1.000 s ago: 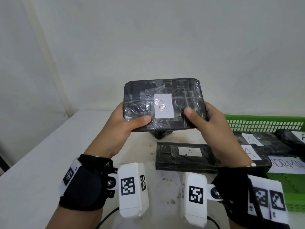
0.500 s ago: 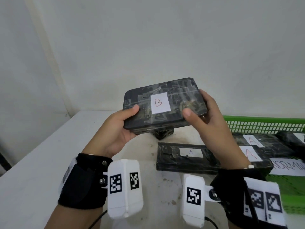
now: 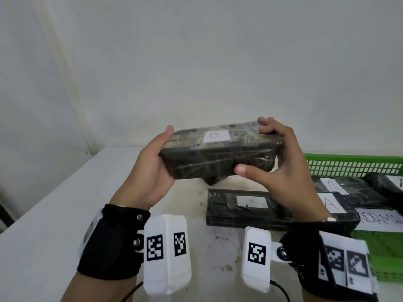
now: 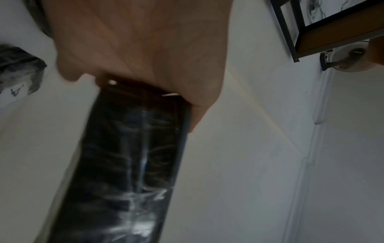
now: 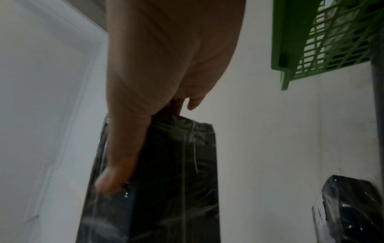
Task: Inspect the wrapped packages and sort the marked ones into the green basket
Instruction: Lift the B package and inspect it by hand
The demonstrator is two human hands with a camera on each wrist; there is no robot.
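A black plastic-wrapped package (image 3: 220,158) with a white label reading B is held in the air between both hands, its labelled face turned up and away. My left hand (image 3: 152,162) grips its left end, thumb on top. My right hand (image 3: 281,158) grips the right end, thumb on the near side and fingers over the far top edge. The wrist views show the same package (image 4: 126,164) (image 5: 166,180) from below. The green basket (image 3: 357,164) stands at the right and holds packages labelled A (image 3: 333,186).
Another black package labelled A (image 3: 244,208) lies on the white table (image 3: 54,214) just below the hands. A small dark object (image 3: 212,180) sits behind it. A paper sign (image 3: 381,219) lies on the basket's near part. Walls close the back and left.
The package has been tilted back, from its labelled face toward me to its long side toward me. Both hands shifted their hold and dropped slightly.
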